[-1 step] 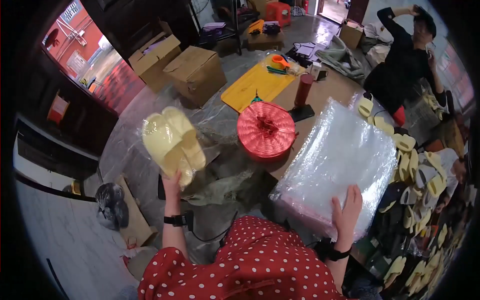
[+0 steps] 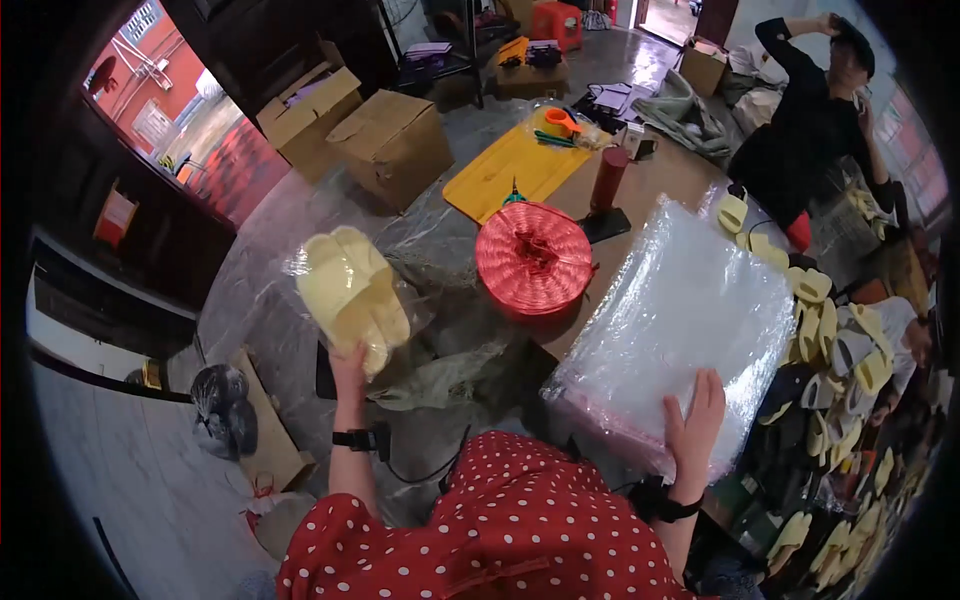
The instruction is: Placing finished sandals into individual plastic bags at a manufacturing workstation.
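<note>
A pair of pale yellow slippers [image 2: 352, 290] in a clear plastic bag is gripped at its near end by my left hand [image 2: 350, 366], which holds it above the floor. My right hand [image 2: 695, 420] lies flat on a stack of clear plastic bags [image 2: 670, 310], fingers stretched out and holding nothing. The stack rests on the table, with a pinkish layer along its near edge. Between my hands, farther off, stands a large roll of red plastic twine [image 2: 533, 258].
Behind the twine are a yellow board [image 2: 515, 165], a dark red cylinder [image 2: 609, 180] and an orange tape dispenser [image 2: 562, 122]. Cardboard boxes [image 2: 392, 145] stand at the far left. Many loose yellow slippers [image 2: 812, 330] pile up on the right; beyond them is another person [image 2: 820, 130].
The bagged slippers have shifted slightly right and tilted a little in my left hand. My right hand stays in place on the stack.
</note>
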The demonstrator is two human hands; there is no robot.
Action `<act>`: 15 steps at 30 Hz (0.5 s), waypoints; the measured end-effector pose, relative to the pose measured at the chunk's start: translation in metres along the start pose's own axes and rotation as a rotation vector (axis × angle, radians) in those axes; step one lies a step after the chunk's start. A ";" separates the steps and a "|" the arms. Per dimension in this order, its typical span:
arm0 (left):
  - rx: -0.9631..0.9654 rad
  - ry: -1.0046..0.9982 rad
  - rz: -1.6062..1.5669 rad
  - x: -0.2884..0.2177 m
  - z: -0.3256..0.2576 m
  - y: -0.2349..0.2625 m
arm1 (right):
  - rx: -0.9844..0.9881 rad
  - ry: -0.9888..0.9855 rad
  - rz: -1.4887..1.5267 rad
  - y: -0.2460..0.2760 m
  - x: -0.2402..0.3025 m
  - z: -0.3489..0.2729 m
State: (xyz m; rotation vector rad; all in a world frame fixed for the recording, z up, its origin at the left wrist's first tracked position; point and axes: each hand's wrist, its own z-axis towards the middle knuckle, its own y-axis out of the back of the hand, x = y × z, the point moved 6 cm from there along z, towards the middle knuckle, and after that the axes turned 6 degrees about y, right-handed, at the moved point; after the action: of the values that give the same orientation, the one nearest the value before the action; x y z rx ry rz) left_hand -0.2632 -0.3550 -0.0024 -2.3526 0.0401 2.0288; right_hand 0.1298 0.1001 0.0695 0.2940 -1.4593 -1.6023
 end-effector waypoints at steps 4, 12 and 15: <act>0.077 0.202 0.027 0.123 0.037 0.022 | 0.033 -0.012 -0.017 -0.005 0.002 -0.007; -0.206 0.488 0.697 0.218 0.077 -0.030 | 0.069 -0.083 -0.044 -0.015 0.011 -0.005; 0.247 -0.004 0.419 0.099 0.036 -0.190 | -0.015 -0.158 -0.021 -0.006 -0.011 -0.022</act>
State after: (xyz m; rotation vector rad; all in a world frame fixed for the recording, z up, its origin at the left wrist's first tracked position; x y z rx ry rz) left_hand -0.2763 -0.1632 -0.1034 -2.3285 0.7974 2.0352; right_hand 0.1484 0.0934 0.0538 0.1784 -1.5669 -1.6839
